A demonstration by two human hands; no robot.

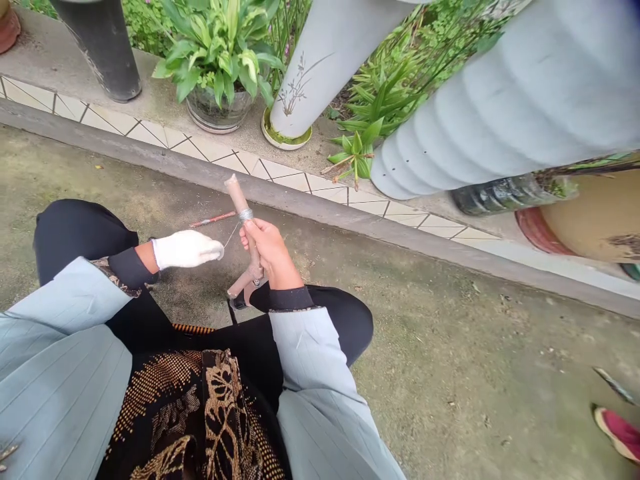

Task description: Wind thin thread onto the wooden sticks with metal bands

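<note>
My right hand (267, 243), bare, is wrapped around a pale forked stick (239, 195) and holds it upright between my knees. Around the stick, just above my fingers, sits a band of silvery winding (245, 215). A thin strand (231, 236) runs from that band to my left hand (187, 249), which wears a white knitted glove. The gloved fingers are closed on the strand; I cannot tell whether it is wire or thread. Below my right hand the stick's lower fork (239, 285) points down and left. A reddish thin stick (214, 219) lies on the ground beyond my hands.
A tiled ledge (225, 157) crosses in front with a potted leafy plant (220, 107), a white vase-like pot (305, 73), a dark pot (103, 47) and a large ribbed grey container (475, 113). A red shoe (617, 430) shows at the lower right.
</note>
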